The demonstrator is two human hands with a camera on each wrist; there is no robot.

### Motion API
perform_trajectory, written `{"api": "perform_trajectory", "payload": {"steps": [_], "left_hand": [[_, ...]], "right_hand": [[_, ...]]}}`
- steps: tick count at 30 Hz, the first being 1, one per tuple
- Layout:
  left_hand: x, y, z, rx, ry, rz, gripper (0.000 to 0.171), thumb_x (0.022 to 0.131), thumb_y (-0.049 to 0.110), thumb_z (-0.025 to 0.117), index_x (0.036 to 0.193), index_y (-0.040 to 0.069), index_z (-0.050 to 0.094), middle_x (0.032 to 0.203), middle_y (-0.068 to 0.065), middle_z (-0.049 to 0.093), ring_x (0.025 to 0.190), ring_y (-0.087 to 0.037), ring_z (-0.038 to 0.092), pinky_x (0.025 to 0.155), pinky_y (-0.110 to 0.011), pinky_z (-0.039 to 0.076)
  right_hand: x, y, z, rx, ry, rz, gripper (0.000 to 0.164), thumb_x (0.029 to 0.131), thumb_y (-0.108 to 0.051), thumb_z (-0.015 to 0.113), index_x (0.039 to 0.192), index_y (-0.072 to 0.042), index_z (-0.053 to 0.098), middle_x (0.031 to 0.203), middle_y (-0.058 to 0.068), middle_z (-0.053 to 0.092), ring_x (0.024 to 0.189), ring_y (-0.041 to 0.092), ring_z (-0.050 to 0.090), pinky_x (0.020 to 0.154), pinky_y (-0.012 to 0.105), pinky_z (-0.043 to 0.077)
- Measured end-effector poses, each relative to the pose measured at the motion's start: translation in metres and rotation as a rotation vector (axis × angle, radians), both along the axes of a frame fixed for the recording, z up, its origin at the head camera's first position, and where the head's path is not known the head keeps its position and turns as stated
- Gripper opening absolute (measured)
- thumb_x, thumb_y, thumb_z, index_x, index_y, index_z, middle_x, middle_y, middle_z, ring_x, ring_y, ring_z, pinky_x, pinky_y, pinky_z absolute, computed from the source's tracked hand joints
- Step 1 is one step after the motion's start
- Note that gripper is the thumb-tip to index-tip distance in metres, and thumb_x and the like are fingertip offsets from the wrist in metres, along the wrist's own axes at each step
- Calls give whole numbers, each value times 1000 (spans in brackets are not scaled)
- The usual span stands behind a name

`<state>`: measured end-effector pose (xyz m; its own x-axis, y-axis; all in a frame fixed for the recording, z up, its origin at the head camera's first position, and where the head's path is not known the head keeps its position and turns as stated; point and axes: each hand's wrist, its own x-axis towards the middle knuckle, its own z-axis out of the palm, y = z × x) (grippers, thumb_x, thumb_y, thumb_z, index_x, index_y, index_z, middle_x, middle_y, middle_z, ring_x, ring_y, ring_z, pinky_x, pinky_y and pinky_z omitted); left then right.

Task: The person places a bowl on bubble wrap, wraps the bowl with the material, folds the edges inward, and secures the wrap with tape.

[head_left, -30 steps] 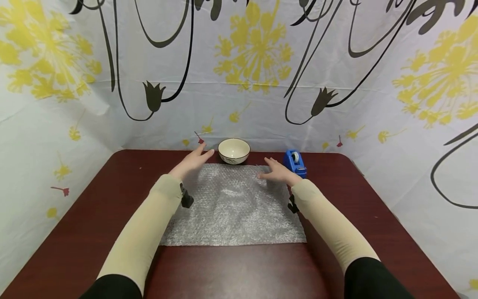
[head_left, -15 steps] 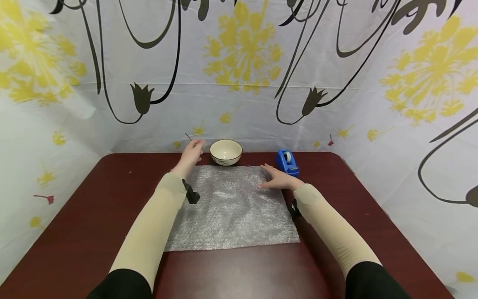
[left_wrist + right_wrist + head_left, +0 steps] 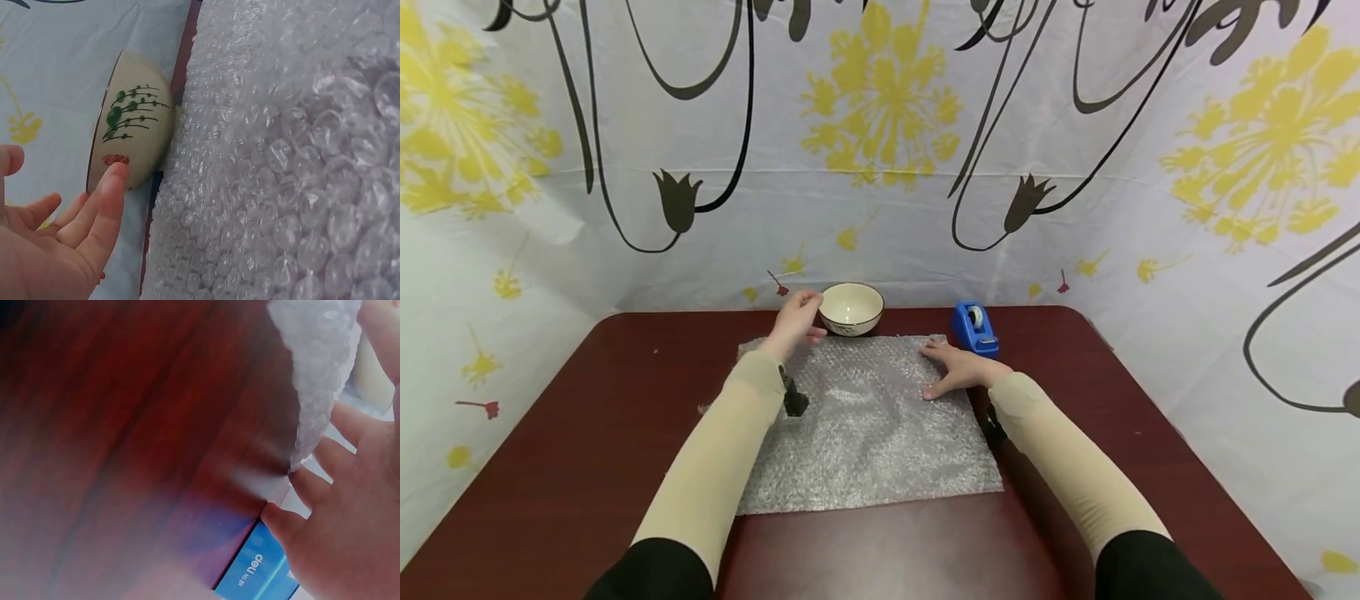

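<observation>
A cream bowl (image 3: 852, 309) stands at the table's back edge, its outside painted with green sprigs and a red mark in the left wrist view. My left hand (image 3: 797, 321) is at the bowl's left side, and its loosely bent fingers (image 3: 103, 219) overlap the painted wall. A rectangular sheet of bubble wrap (image 3: 865, 442) lies flat before the bowl. Over that sheet's back right corner my right hand (image 3: 958, 371) is spread, fingers (image 3: 350, 422) fairly straight and apart along the wrap's edge.
A blue tape dispenser (image 3: 975, 330) holding a roll stands just behind my right hand. Dark red wooden tabletop (image 3: 1150, 483) surrounds the wrap. A patterned cloth (image 3: 880, 225) hangs right behind the table's back edge.
My left hand has swung right and its fingers have come up to the bowl's rim. My right hand has lowered slightly toward the wrap. The head view has shifted a little to the right.
</observation>
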<state>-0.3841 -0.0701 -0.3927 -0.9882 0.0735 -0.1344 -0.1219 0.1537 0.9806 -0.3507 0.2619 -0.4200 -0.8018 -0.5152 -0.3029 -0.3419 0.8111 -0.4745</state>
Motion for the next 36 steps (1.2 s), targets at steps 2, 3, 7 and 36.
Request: {"api": "perform_trajectory", "payload": {"steps": [2, 3, 7, 36], "left_hand": [[-1, 2, -1, -12, -9, -3, 61, 101, 45, 44, 153, 17, 28, 153, -10, 32, 100, -36, 65, 88, -51, 52], [-2, 3, -2, -17, -12, -5, 62, 101, 45, 44, 154, 16, 26, 154, -10, 31, 100, -36, 65, 87, -49, 52], [-4, 5, -4, 4, -39, -8, 65, 102, 43, 43, 156, 16, 18, 156, -12, 26, 101, -38, 64, 86, -47, 54], [-20, 21, -24, 266, -151, -55, 61, 106, 41, 29, 157, 18, 7, 149, -22, 30, 105, -44, 61, 85, -44, 55]], "right_hand": [[0, 0, 0, 1, -6, -3, 99, 82, -44, 76, 156, -10, 20, 161, 16, 4, 146, 37, -1, 114, 58, 12], [0, 0, 0, 0, -9, -4, 99, 82, -44, 76, 156, -10, 20, 161, 16, 4, 146, 37, -1, 114, 58, 12], [0, 0, 0, -12, -15, 0, 99, 83, -42, 76, 156, -9, 19, 161, 17, 3, 146, 38, -2, 114, 59, 12], [3, -1, 1, 22, -26, 3, 100, 83, -47, 74, 156, -11, 15, 161, 14, 1, 146, 37, -6, 114, 59, 8]]}}
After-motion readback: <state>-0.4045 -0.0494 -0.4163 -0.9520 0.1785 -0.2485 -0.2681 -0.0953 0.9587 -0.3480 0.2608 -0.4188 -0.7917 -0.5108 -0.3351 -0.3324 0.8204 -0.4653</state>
